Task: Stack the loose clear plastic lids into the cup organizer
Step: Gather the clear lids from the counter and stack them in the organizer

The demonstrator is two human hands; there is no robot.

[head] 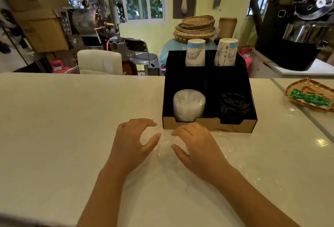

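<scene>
Both curled, left hand (132,141), right hand (194,144), cupping clear lids (165,148).

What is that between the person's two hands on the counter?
In the head view, a loose clear plastic lid lies on the counter between the left hand and right hand.

Organizer (209,80): black walls, tan front edge. Front-left stack of lids (188,104): clear, whitish. Front-right lids (234,105): black. Two paper cups (195,52): white, blue and black line drawings. Counter (72,118): cream, glossy. Loose lids (167,150): clear, probably colourless, hard to read. Woven tray (310,94): tan, green contents.
</scene>
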